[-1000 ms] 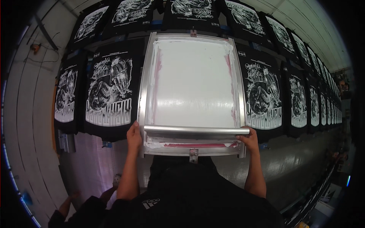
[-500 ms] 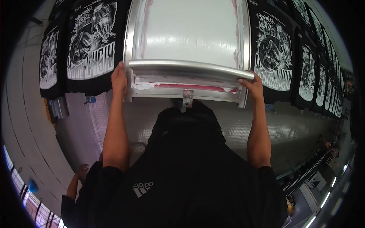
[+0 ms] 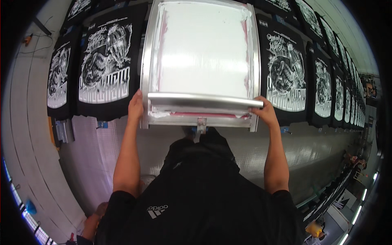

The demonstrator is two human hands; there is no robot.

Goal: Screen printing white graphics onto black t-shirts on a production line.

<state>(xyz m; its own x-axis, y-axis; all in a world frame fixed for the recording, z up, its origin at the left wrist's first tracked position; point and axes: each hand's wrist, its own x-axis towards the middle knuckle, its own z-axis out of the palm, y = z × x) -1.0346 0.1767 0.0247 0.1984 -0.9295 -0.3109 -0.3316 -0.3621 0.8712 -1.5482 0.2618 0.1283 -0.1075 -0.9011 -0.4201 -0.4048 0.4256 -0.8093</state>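
In front of me is a screen-printing frame [image 3: 256, 61] of bare metal, with pale mesh [image 3: 204, 49] inside and white ink smeared along its borders. A long metal squeegee [image 3: 204, 99] lies across its near end, close to a pink strip. My left hand [image 3: 136, 107] is closed on the left rail of the frame, next to the squeegee's left end; its fingertips are partly hidden. At the opposite side, my right hand [image 3: 266, 111] grips the squeegee's right end, thumb on the near side. A metal bracket [image 3: 201, 125] sticks out from the frame's near edge.
Black shirts with white prints lie in rows, one shirt [image 3: 108, 65] left of the frame and another [image 3: 285, 69] right of it, with several more beyond. A grey floor [image 3: 163, 143] runs below. Another person's arm [image 3: 92, 224] shows at lower left.
The view has shifted, so frame, shirts and hands appear lower in the picture. The frame looks smaller against the shirts. Both hands keep their places on the frame and squeegee.
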